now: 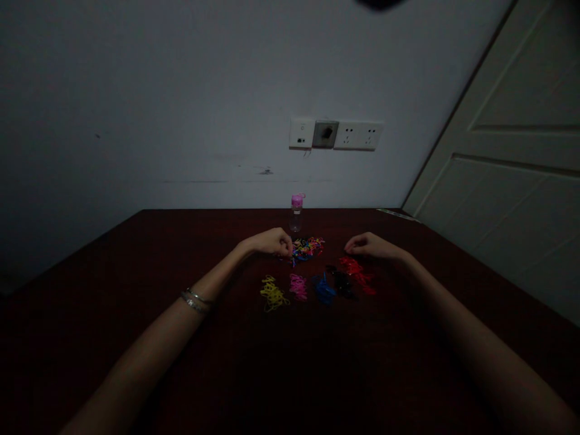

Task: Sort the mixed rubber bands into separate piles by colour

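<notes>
Small rubber bands lie sorted by colour on the dark red table, in dim light. My left hand [275, 242] has curled fingers at the left edge of a mixed-colour pile of rubber bands [309, 246]; what its fingertips pinch, if anything, is hidden. Just behind the red rubber bands [357, 275], my right hand [368, 246] hovers or rests with its fingers drawn together, their contents too small to make out. Nearer to me are the yellow rubber bands [272, 294], pink rubber bands [298, 287], blue rubber bands [324, 289] and black rubber bands [342, 283].
A clear bottle with a pink cap [296, 211] stands upright behind the mixed pile. The table [203, 374] meets a pale wall [181, 109] carrying socket plates [336, 134]. A panelled door [512, 139] is at the right.
</notes>
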Motion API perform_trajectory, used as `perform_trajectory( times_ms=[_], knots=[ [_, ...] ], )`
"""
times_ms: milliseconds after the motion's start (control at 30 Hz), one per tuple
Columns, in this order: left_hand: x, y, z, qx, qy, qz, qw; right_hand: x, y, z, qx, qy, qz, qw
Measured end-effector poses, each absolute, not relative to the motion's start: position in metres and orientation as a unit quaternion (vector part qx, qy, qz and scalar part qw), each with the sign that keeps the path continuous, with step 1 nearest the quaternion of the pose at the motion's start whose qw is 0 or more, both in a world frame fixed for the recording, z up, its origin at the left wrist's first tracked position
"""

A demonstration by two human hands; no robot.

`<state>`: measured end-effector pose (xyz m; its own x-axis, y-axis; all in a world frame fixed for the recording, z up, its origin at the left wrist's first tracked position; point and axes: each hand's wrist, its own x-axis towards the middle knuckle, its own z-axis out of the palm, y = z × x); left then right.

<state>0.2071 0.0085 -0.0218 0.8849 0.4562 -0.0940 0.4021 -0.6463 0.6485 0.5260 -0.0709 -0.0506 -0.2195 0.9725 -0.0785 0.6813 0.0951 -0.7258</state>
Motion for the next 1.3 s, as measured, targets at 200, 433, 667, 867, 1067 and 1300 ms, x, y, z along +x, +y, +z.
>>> perform_trajectory(
  times_ms=[200, 433, 667, 867, 1067, 1300],
  knots=[
    [0.239, -0.004, -0.018, 0.91, 0.202, 0.04, 0.359, 0.526, -0.07, -0.054, -0.583, -0.71, 0.328, 0.222],
    [0.286, -0.016, -0.03, 0.927, 0.133, 0.043, 0.347, 0.524, -0.069, -0.053, -0.586, -0.706, 0.325, 0.231],
    [0.299, -0.021, -0.041, 0.928, 0.127, 0.025, 0.349, 0.522, -0.069, -0.053, -0.594, -0.709, 0.292, 0.242],
    [0.286, -0.009, -0.042, 0.932, 0.144, 0.052, 0.327, 0.52, -0.069, -0.053, -0.599, -0.708, 0.269, 0.259],
    [0.247, 0.018, -0.038, 0.908, 0.215, 0.114, 0.342, 0.506, -0.065, -0.06, -0.594, -0.73, 0.204, 0.267],
    [0.197, 0.058, -0.056, 0.861, 0.34, 0.206, 0.318, 0.474, -0.064, -0.07, -0.529, -0.779, 0.152, 0.301]
  ],
)
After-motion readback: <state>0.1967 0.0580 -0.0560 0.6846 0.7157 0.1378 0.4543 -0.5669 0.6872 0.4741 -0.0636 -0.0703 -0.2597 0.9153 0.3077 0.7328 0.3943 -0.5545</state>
